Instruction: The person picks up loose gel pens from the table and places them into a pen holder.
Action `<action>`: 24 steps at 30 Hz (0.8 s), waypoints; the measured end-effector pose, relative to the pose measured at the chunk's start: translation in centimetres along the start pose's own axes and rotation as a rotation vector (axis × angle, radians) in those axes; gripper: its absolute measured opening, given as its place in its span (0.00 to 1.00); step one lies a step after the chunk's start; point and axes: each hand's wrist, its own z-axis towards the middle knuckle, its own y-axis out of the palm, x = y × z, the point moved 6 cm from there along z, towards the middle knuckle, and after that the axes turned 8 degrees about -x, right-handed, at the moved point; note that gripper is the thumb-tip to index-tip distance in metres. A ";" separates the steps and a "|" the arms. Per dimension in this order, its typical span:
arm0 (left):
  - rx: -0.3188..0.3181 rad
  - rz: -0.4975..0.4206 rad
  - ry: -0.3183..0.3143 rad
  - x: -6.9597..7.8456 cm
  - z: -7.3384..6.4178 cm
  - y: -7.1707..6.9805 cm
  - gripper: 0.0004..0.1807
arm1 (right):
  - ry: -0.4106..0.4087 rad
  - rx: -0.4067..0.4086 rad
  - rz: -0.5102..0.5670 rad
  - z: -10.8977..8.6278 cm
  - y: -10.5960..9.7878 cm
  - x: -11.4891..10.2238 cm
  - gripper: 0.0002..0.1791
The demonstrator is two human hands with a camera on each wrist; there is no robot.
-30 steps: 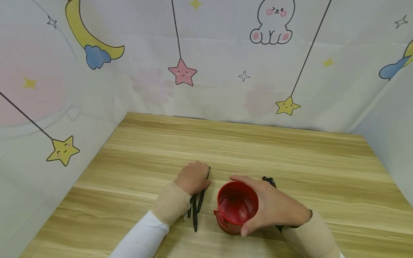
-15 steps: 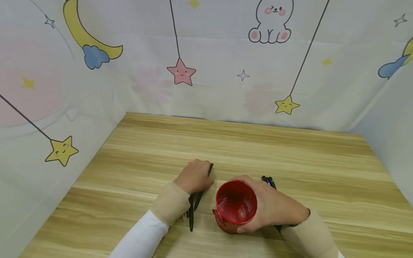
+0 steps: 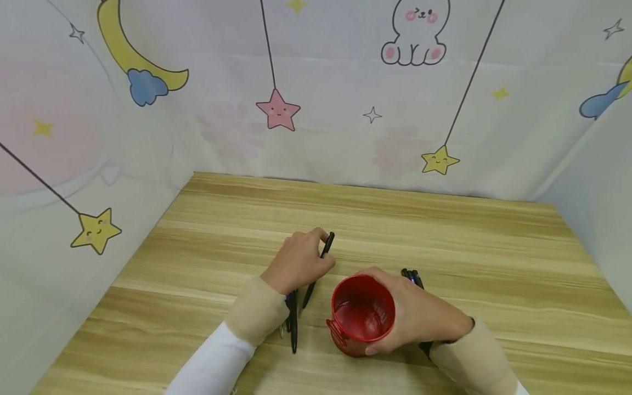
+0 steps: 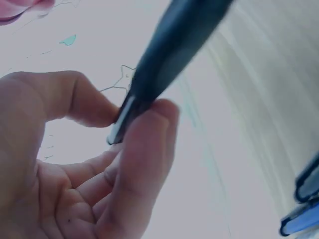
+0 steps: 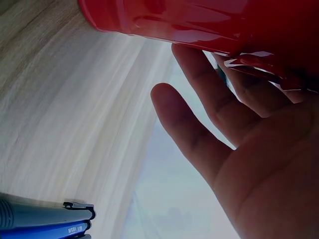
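Between thumb and finger, my left hand (image 3: 298, 262) pinches a black pen (image 3: 309, 294) near its upper end. The pen slants, its lower end pointing toward the table; in the left wrist view its dark barrel (image 4: 174, 45) rises past the fingertips. My right hand (image 3: 422, 315) holds a red cup (image 3: 353, 348) around its right side. This cup stands with its mouth tilted toward me and has a small looped lug on its left side. Inside I see only bare red wall. In the right wrist view, some fingers lie against the cup's side (image 5: 174, 17), and one stands apart.
Several more pens (image 3: 294, 329) lie by my left wrist, partly hidden by it. Another group of pens (image 3: 413, 278), black and blue, lies beyond and under my right hand. White printed cloth (image 3: 336, 148) walls in the wooden table (image 3: 375, 225) at the back and sides.
My left hand has moved up and away from me, drawing the pen off from the other pens. The right hand has closed a little more on the cup, which barely moved.
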 end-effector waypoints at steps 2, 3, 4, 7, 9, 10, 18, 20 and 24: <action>0.018 -0.028 0.014 0.3 -0.1 -0.3 0.18 | -0.007 -0.001 -0.013 0.0 0.0 0.0 0.46; 0.026 -0.042 0.019 0.4 -0.2 -0.5 0.18 | -0.012 -0.001 -0.019 0.0 0.0 0.0 0.46; 0.035 -0.054 0.025 0.6 -0.3 -0.6 0.19 | -0.014 -0.002 -0.024 0.0 0.0 0.0 0.46; 0.071 -0.077 0.059 1.1 -0.6 -1.2 0.19 | -0.016 -0.003 -0.028 0.0 -0.1 0.2 0.47; 0.095 -0.087 0.079 1.4 -0.8 -1.5 0.20 | -0.016 -0.006 -0.018 0.0 -0.2 0.2 0.47; 0.106 -0.092 0.088 1.5 -0.9 -1.7 0.21 | -0.015 -0.008 -0.010 0.0 -0.2 0.3 0.47; 0.179 -0.108 0.135 2.3 -1.4 -2.6 0.21 | -0.003 -0.020 0.029 0.0 -0.2 0.6 0.47; 0.195 -0.109 0.145 2.4 -1.5 -2.8 0.21 | 0.013 -0.020 0.036 0.0 -0.2 0.8 0.47; 0.224 -0.122 0.156 2.6 -1.7 -3.2 0.21 | 0.033 -0.021 0.046 0.0 -0.1 0.9 0.48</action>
